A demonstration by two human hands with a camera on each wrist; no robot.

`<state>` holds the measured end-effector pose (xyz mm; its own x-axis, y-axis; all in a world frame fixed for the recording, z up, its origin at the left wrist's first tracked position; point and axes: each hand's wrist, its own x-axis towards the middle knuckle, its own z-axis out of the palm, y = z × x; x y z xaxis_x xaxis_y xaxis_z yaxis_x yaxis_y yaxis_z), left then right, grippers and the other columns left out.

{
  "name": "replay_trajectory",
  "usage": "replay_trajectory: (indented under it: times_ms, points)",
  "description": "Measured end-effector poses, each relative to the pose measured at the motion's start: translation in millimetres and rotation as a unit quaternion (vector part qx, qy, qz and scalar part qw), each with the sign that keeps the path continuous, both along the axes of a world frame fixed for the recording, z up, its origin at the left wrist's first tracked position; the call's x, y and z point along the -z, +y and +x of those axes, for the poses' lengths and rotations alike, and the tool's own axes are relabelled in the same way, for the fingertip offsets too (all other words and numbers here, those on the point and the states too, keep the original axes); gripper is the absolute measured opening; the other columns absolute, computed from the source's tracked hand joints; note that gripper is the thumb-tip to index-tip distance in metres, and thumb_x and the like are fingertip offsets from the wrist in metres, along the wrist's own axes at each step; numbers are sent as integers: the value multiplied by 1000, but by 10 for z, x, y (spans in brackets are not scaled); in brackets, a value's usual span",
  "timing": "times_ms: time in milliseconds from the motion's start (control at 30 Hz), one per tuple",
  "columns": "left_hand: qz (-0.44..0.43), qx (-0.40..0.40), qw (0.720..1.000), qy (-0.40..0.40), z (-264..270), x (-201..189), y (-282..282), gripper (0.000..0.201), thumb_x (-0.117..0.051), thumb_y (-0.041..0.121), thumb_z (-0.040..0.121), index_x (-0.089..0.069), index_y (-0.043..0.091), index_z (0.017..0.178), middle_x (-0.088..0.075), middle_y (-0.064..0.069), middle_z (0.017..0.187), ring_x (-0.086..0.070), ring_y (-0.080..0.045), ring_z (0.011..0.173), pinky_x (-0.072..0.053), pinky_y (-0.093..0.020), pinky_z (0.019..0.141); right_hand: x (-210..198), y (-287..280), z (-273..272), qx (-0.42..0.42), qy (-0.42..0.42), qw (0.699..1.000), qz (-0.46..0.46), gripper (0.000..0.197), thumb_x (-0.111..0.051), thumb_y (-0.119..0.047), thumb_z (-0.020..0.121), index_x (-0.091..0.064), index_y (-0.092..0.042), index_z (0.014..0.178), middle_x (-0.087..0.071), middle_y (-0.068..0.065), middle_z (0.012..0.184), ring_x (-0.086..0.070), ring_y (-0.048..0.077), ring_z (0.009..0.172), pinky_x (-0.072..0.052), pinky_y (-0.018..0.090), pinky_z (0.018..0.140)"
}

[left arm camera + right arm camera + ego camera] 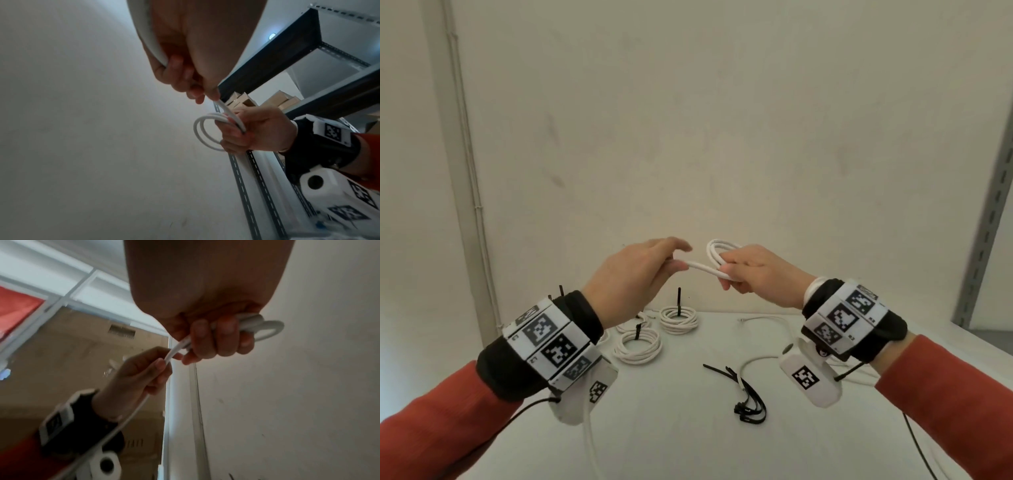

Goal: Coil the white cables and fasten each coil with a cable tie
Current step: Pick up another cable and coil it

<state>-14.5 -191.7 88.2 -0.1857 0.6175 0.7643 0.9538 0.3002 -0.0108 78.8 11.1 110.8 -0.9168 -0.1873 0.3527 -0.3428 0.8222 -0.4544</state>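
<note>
Both hands are raised above the table (688, 445): the right hand (760, 274) grasps a small coil of white cable (717, 255), the left hand (633, 274) pinches its free run. Three tied coils (637, 346), seemingly, lie beyond loose cable ties (748, 399).

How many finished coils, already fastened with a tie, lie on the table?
3: front coil, back coil, and a third coil partly hidden behind the left hand. More may be hidden.

wall (722, 120): off-white, scuffed | shelving rack (308, 53): grey metal | table (671, 428): white
</note>
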Motion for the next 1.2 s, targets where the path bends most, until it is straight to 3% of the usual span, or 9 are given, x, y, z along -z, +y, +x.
replay_trajectory:
  times_ms: [133, 233, 367, 467, 600, 733, 867, 1000, 1200]
  points:
    - [78, 67, 993, -64, 38, -89, 67, 39, -43, 38, 95, -60, 16, 123, -48, 23, 69, -50, 9, 69, -35, -8, 66, -63, -77, 47, -141, -118, 941, -282, 50, -30, -48, 85, -49, -16, 52, -29, -12, 39, -16, 8, 37, -14, 20, 41]
    - [109, 122, 975, -151, 87, -92, 149, 25, -41, 32, 96, -66, 33, 97, -50, 21, 65, -48, 3, 63, -35, -16, 63, -56, -139, 12, -225, -128, 881, -396, 55, -31, -54, 88, -44, -18, 48, -24, -11, 34, -9, 11, 36, -9, 27, 42]
    - [131, 153, 945, -257, 178, -89, 210, 31, -37, 38, 97, -62, 37, 78, -49, 24, 71, -43, 1, 68, -34, -20, 68, -53, -265, 2, -140, -38, 858, -492, 62, -28, -44, 97, -40, -18, 41, -22, -7, 33, -12, 11, 32, -9, 26, 41]
    - [126, 189, 924, -308, 231, -92, 234, 40, -32, 41, 95, -59, 18, 77, -54, 14, 78, -49, 3, 76, -35, -14, 75, -55, -375, -24, -15, 91, 859, -504, 60, -36, -32, 101, -39, -15, 44, -28, -6, 38, -19, 11, 34, -18, 20, 38]
    - [224, 249, 830, -447, 303, -89, 310, 49, -33, 53, 91, -46, 13, 66, -41, 0, 51, -54, -18, 57, -50, -28, 71, -14, -468, -103, 40, 127, 871, -473, 54, -36, -36, 102, -46, -11, 54, -31, -6, 38, -26, 12, 37, -25, 23, 41]
    - [313, 153, 840, -416, 267, -96, 360, 55, -27, 48, 99, -36, 17, 54, -32, 6, 38, -33, -14, 35, -40, -25, 40, 6, -507, -91, -13, 44, 889, -457, 55, -31, -41, 102, -53, -8, 64, -34, -2, 39, -37, 17, 40, -38, 29, 53]
    - [331, 130, 840, -410, 172, -92, 384, 58, -26, 50, 99, -27, 18, 50, -22, 9, 40, -21, -14, 36, -18, -22, 39, -5, -529, -21, -99, -56, 867, -484, 56, -28, -50, 99, -56, -6, 79, -29, -2, 40, -35, 16, 37, -46, 33, 60]
    - [289, 130, 860, -401, 159, -113, 393, 57, -30, 50, 97, -33, 13, 53, -27, 1, 41, -27, -15, 36, -25, -22, 37, 32, -460, 6, -162, -84, 851, -492, 53, -31, -53, 91, -55, -8, 81, -35, -3, 44, -33, 11, 37, -44, 29, 56]
    - [111, 286, 806, -506, 148, -176, 253, 37, -51, 44, 84, -47, 12, 66, -44, 2, 44, -50, -15, 40, -51, -27, 50, 88, -241, 87, -228, -112, 760, -599, 38, -31, -39, 95, -50, -9, 82, -40, -8, 46, -41, 8, 41, -44, 23, 54]
